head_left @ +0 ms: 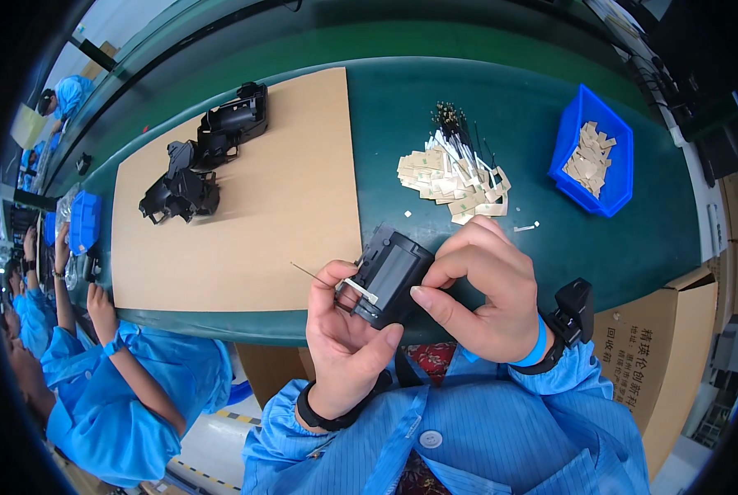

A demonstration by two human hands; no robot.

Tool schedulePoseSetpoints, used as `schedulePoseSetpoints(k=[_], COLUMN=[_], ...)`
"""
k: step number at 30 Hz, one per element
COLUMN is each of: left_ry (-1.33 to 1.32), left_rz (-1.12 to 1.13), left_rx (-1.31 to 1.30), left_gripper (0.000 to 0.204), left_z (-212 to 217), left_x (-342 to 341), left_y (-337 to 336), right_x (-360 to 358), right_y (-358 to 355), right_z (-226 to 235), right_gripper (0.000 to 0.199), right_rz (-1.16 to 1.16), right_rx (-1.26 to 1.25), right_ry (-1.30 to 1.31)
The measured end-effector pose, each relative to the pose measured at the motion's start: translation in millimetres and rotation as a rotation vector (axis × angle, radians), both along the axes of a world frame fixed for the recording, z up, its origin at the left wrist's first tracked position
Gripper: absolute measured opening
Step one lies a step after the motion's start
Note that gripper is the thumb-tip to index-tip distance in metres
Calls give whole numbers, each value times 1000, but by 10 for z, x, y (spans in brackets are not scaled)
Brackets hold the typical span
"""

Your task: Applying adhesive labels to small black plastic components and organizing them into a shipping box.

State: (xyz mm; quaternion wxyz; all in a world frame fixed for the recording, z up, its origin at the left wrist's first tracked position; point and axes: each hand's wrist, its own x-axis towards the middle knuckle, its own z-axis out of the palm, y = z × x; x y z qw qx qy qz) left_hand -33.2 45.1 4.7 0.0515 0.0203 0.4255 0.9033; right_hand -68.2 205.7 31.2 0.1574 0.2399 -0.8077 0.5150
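Head view: we hold the small black boxy plastic housing (pixel 389 276) between both hands, left hand (pixel 344 338) cupped beneath, right hand (pixel 484 289) pinching its far side. It looks light and rigid; the thin wire (pixel 313 275) sticking out leftward seems delicate, so grasp the body.

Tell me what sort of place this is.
Most likely a factory assembly line. A long green bench runs past several workers in blue smocks, a blue bin holds small tan parts, and both hands hold a black plastic housing.

Bright even overhead light, soft shadows, sharp centre; strong fisheye bending, black vignette at rim.
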Motion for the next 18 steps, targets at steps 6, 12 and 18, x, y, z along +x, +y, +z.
schedulePoseSetpoints(k=[6, 12, 18], left_ry=[-1, -14, -13], left_rz=[-2, 2, 6], left_rx=[-10, -14, 2], left_gripper=[66, 66, 66], left_z=[2, 18, 35], left_x=[8, 18, 20], left_y=[3, 14, 14], right_x=[-4, 12, 27], right_y=[-2, -10, 1], right_z=[2, -19, -33], right_gripper=[15, 15, 17], right_rz=[9, 2, -7], right_rx=[-39, -76, -52], right_ry=[-14, -39, -52])
